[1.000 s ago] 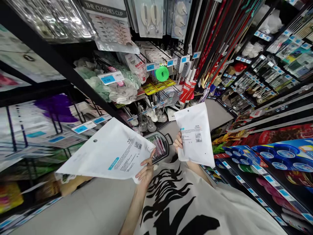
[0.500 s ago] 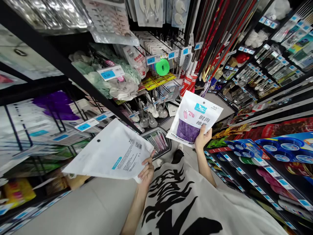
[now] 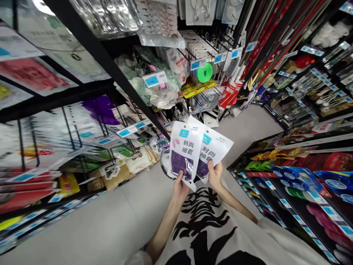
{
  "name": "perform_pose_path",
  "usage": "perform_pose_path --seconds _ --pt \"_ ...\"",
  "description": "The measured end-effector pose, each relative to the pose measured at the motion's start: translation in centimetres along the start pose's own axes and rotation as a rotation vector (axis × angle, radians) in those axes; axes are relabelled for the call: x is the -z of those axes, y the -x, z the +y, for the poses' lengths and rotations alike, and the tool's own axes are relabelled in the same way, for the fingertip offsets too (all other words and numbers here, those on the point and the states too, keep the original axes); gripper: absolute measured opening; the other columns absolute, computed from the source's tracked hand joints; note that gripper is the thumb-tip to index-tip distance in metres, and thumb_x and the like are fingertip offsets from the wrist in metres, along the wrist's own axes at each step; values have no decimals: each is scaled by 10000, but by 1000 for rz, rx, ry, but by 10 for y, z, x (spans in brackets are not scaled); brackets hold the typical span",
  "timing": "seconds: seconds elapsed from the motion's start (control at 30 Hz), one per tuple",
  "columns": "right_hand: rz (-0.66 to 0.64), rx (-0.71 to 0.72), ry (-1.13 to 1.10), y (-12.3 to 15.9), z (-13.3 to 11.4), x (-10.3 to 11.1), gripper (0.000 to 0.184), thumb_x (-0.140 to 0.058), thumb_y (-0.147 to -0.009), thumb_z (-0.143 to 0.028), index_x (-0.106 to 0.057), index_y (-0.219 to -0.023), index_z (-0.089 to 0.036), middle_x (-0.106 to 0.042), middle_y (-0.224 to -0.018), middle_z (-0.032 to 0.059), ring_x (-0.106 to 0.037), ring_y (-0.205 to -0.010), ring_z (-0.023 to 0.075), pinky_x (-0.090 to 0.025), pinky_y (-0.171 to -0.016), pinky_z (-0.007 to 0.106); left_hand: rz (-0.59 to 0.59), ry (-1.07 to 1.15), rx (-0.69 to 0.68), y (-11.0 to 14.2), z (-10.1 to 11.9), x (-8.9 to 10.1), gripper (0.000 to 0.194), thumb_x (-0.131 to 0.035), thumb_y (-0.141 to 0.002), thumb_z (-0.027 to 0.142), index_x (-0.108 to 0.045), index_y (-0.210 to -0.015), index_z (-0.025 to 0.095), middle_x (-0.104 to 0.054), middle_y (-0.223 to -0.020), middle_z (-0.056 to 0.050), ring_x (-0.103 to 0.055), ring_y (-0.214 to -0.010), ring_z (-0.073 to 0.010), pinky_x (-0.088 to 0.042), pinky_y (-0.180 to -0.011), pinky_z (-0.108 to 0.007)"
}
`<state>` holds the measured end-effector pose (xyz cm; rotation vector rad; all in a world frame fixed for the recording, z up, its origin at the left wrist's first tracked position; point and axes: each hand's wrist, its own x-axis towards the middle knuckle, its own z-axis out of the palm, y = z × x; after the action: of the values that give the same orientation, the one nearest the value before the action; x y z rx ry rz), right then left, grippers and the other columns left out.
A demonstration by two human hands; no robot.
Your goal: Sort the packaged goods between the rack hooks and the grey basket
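My left hand grips the lower edge of a white packet of purple sleeve covers, its thumb over the front. A second, matching packet of sleeve covers is pinched at its right side by my right hand. Both packets face me, tilted. The left one lies in front and overlaps the left part of the right one. Behind them, a basket shows only its left rim; its contents are mostly hidden.
Hanging packets on hooks fill the left rack, edged with price tags. Mesh bath puffs and a green roll hang ahead. Long poles stand behind them. Shelves of packaged goods line the right. Grey floor runs between.
My left hand has brought its packet rightward and turned it from back to front, so it now overlaps the other. The right packet has moved slightly down. The view has shifted left.
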<state>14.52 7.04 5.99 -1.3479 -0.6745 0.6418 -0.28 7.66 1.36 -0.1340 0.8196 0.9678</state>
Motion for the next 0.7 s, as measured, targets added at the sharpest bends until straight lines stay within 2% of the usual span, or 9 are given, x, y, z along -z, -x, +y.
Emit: perform_pose_path --seconds 0.1,0.2,0.3,0.43,0.53,0.6,0.63,0.7 --pt "-28 -3 -39 -8 2 -5 457 -685 -910 -583 -711 -1099 -168 -763 -1020 102 -700 -952 257 -562 -861 367 47 -101 -134 -1 0 -10 546 -834 -791 190 -672 -1312 210 -776 -1187 -79 -696 -1152 -253 -454 -1138 -423" --pt "-36 -37 -140 -26 1 -10 518 -711 -897 -570 -651 -1242 -189 -729 -1172 111 -684 -1059 260 -546 -938 385 23 -148 -257 -1 7 -17 725 -888 -700 136 -631 -1368 250 -749 -1263 -70 -666 -1229 -268 -417 -1174 -440" --pt "-102 -76 -216 -39 0 -18 554 -718 -904 -536 -591 -1336 -214 -706 -1236 105 -671 -1107 250 -538 -967 381 10 -150 -267 -4 14 -26 778 -913 -649 131 -634 -1363 262 -748 -1268 -71 -659 -1245 -293 -419 -1175 -476" --pt "-146 -134 -245 -49 -2 -25 546 -717 -887 -559 -611 -1312 -232 -717 -1220 85 -674 -1131 246 -542 -984 366 -36 -147 -261 -13 16 -37 763 -935 -581 161 -683 -1298 224 -762 -1231 -101 -666 -1228 -335 -430 -1162 -505" --pt "-161 -247 -286 -57 0 -21 661 -689 -805 -728 -659 -1247 -237 -748 -1166 103 -704 -1119 292 -596 -918 397 -57 -173 -306 -20 14 -43 802 -943 -531 168 -684 -1290 189 -772 -1193 -114 -676 -1208 -354 -440 -1147 -510" --pt "-166 -262 -288 -66 1 -16 753 -683 -717 -823 -699 -1177 -228 -765 -1130 135 -729 -1075 342 -624 -873 451 -47 -191 -359 -25 13 -45 833 -952 -510 186 -676 -1296 185 -771 -1187 -117 -673 -1214 -360 -451 -1135 -499" --pt "-162 -235 -253 -72 2 -15 762 -744 -649 -809 -719 -1137 -223 -771 -1111 147 -737 -1053 366 -633 -852 466 -36 -201 -387 -28 13 -45 846 -958 -500 202 -673 -1296 193 -765 -1201 -121 -665 -1227 -363 -457 -1129 -491" --pt "-121 -185 -87 -86 1 -15 669 -877 -543 -678 -758 -1027 -231 -794 -1007 145 -761 -951 395 -656 -769 468 -14 -235 -431 -34 13 -45 872 -974 -468 234 -677 -1287 208 -751 -1229 -137 -643 -1256 -379 -466 -1118 -483"
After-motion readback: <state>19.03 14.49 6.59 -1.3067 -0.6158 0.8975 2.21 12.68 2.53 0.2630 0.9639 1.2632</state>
